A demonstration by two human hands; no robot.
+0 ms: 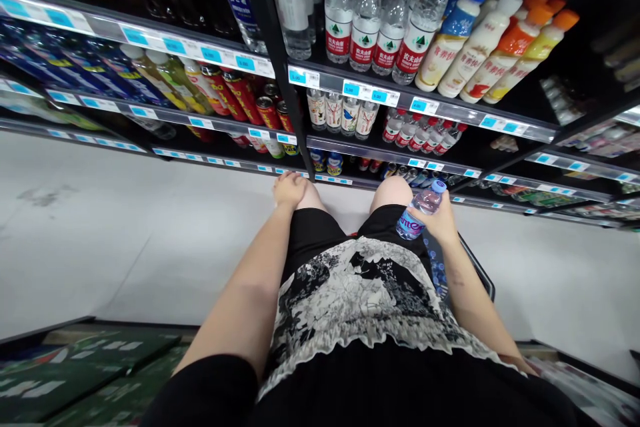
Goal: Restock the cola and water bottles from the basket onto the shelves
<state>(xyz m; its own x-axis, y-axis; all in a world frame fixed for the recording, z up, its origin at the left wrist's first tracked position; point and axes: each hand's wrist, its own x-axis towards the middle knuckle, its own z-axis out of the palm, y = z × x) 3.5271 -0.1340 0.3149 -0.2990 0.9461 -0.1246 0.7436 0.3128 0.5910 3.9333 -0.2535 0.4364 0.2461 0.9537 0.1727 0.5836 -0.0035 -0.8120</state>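
In the head view my right hand (440, 217) is wrapped round a small clear water bottle (427, 199) with a blue cap and a purple-and-blue label. The bottle leans slightly to the right, above my right thigh. My left hand (290, 189) lies over my left knee, holding nothing, with its fingers laid across it. Beside my right leg is a dark basket (475, 260), partly hidden by my arm, with blue-capped bottles (437, 267) inside.
Drink shelves (520, 127) run across the front, carrying red-capped water bottles (364, 33), milk drink bottles (453, 40) and red cans (240, 97). Dark green cartons (90, 367) are stacked behind me at left. Pale floor (100, 213) lies between.
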